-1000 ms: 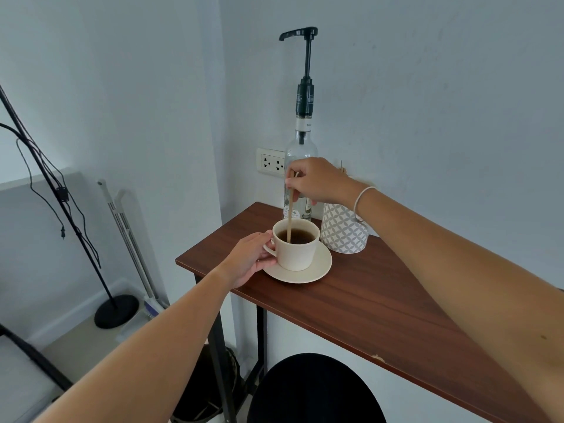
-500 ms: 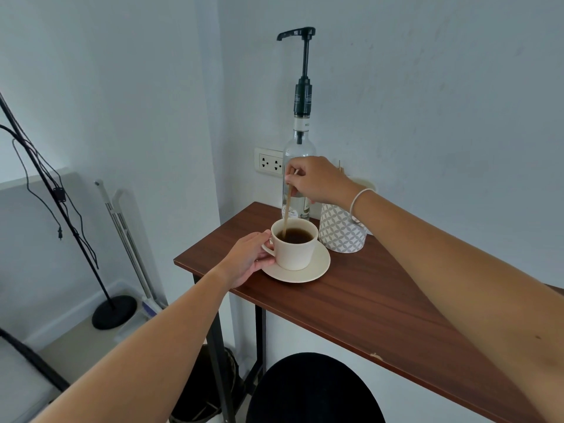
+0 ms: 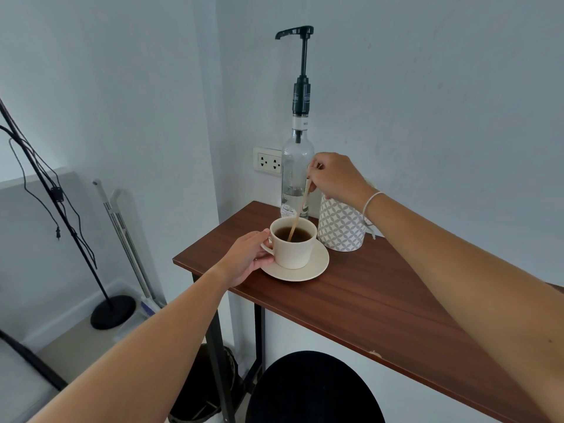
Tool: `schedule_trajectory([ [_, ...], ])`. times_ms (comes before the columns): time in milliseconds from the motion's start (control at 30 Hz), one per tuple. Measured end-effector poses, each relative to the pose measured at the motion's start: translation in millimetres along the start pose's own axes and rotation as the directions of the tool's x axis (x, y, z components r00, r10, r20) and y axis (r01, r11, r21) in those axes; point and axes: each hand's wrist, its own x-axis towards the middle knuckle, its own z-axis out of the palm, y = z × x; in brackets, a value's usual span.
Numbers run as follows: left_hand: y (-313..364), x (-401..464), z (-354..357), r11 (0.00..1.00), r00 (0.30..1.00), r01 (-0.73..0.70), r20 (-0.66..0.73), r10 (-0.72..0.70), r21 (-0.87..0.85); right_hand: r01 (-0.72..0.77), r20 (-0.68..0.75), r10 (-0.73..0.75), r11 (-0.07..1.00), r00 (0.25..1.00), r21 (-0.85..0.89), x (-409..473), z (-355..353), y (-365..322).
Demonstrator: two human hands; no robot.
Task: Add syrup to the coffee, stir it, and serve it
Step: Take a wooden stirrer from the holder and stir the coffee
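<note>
While left grip [image 3: 247, 257] clamps cup [image 3: 293, 248] on wood table [image 3: 381, 303] w/ white walls, right grip [image 3: 332, 175] pinches stirrer [image 3: 300, 206].

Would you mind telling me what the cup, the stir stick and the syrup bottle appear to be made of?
The cup looks like glazed ceramic: cream, opaque, thick-walled, with a soft sheen. The stir stick seems to be wood or bamboo: thin, flat, pale tan and matte. The syrup bottle appears to be clear glass, since the wall shows through it; its black pump looks like plastic, though I cannot be certain.
</note>
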Motion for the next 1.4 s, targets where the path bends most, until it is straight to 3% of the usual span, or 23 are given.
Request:
schedule_trajectory([
  [333, 1, -1, 1, 1.000, 1.000, -0.015, 0.014, 0.014, 0.027, -0.241, -0.269, 0.337, 0.911, 0.902, 0.335, -29, -18, 55],
  [1133, 2, -4, -1, 0.999, 0.997, -0.022, 0.072, 0.019, 0.038, -0.369, -0.179, 0.442, 0.868, 0.879, 0.331, -37, -22, 55],
  [1267, 3, -3, -3, 0.998, 0.996, -0.026, 0.092, 0.021, 0.058, -0.446, -0.158, 0.523, 0.821, 0.837, 0.356, -42, -21, 52],
  [1400, 4, -3, -7, 0.989, 0.993, -0.048, 0.111, 0.033, 0.141, -0.510, -0.179, 0.642, 0.722, 0.745, 0.469, -52, -19, 42],
])
